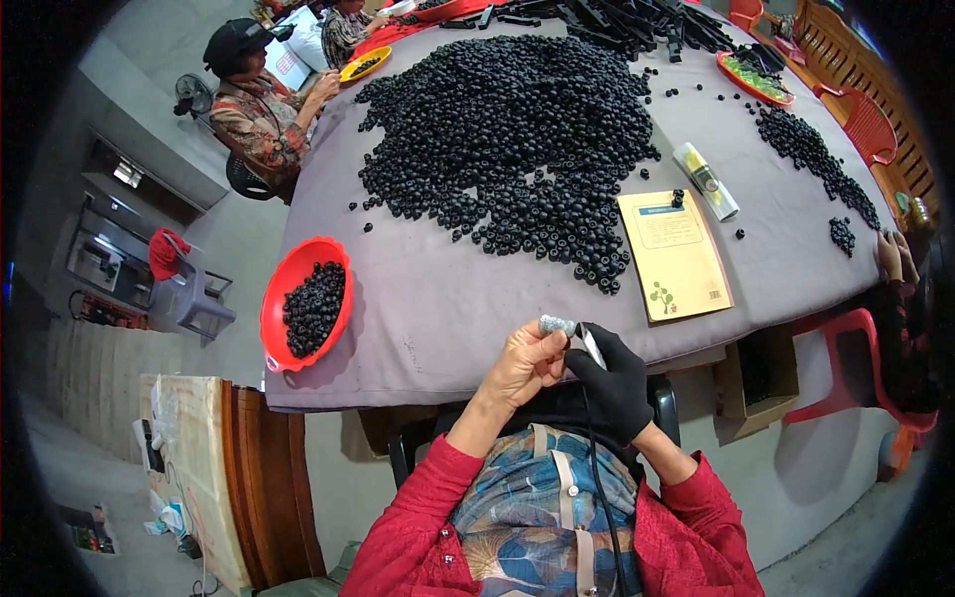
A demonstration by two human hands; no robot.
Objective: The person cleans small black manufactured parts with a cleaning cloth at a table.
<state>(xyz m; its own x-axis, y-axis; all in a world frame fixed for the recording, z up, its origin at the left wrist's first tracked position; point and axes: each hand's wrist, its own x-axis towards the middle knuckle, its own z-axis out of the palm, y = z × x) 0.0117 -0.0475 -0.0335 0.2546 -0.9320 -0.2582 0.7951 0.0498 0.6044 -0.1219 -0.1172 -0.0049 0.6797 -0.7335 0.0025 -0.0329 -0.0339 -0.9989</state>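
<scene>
The gloved right hand [615, 385] is clamped on a pale tool [593, 347] at its eleven o'clock. The bare left hand [527, 368] pinches a grey piece [556, 325] at its one o'clock. Black parts [517, 139] heap the table [453, 328] toward twelve; a red bowl [274, 298] sits between nine and ten.

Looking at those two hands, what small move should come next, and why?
Perhaps steady the slim pale tool before moving it: the gloved right hand holds it close beside the left hand, where a silvery wrap shows at the fingertips. Whether the left fingers pinch anything is hard to tell.
</scene>
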